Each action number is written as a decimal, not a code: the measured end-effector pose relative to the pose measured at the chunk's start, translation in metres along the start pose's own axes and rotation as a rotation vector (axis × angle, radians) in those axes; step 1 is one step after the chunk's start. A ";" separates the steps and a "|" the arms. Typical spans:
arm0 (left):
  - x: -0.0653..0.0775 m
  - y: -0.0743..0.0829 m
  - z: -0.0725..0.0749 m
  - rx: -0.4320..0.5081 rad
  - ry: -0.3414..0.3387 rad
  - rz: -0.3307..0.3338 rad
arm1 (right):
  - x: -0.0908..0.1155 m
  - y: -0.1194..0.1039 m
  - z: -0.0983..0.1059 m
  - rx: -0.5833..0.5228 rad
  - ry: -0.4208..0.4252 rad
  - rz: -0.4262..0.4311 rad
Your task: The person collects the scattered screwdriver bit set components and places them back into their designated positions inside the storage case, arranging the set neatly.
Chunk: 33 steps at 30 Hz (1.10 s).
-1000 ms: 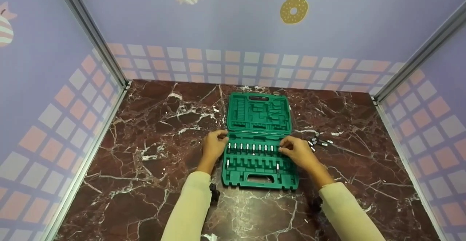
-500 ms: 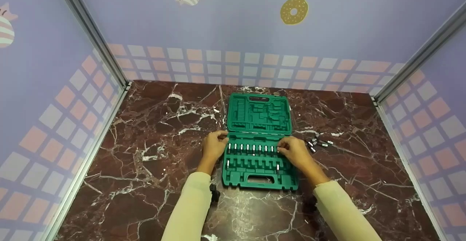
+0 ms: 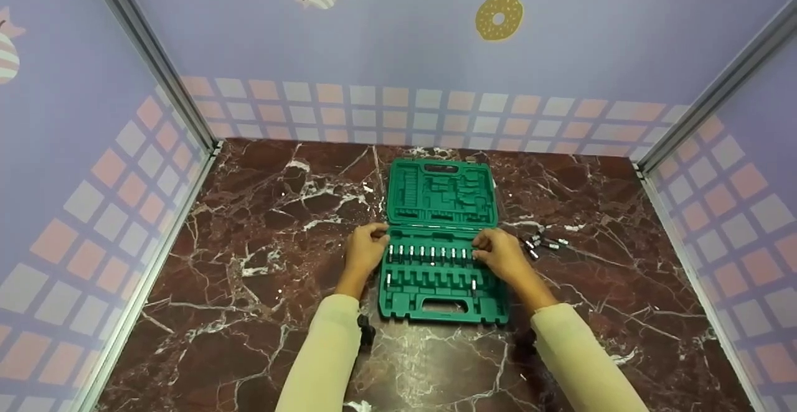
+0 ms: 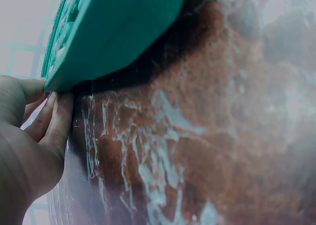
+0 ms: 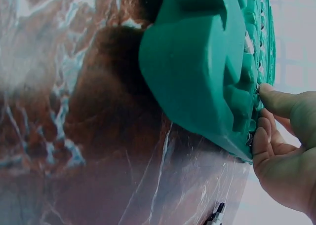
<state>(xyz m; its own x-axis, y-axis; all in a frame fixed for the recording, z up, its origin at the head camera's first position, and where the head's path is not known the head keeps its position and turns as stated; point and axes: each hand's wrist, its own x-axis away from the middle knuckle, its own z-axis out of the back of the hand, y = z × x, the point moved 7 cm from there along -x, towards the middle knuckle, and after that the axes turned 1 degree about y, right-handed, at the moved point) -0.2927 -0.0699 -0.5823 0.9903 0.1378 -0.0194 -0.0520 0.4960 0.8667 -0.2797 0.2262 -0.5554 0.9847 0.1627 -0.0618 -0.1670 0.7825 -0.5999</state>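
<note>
Green on the table [image 3: 280,287], the case [image 3: 429,238] is pinched by the left hand [image 3: 365,251], while the right hand [image 3: 503,255], its fingers' grip unclear, is at the right end of bits [image 3: 432,252] pointing toward the person.

Head view looks down; close wrist views share the case [image 4: 113,35].

One case [image 3: 400,301] — two front-row bits [image 3: 473,285], at least eight back-row bits [image 3: 433,252]
</note>
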 end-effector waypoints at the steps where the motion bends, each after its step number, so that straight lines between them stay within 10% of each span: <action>1: 0.000 0.000 0.000 -0.001 -0.001 0.004 | 0.000 0.000 0.000 0.001 0.002 -0.003; 33: -0.002 0.000 0.001 -0.020 0.002 -0.026 | 0.014 -0.002 0.005 -0.020 0.144 0.135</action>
<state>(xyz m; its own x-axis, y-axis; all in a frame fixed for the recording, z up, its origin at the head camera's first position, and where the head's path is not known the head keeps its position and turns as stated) -0.2945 -0.0708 -0.5822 0.9910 0.1265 -0.0427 -0.0290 0.5164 0.8559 -0.2657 0.2301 -0.5516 0.9506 0.1767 -0.2551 -0.2983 0.7468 -0.5944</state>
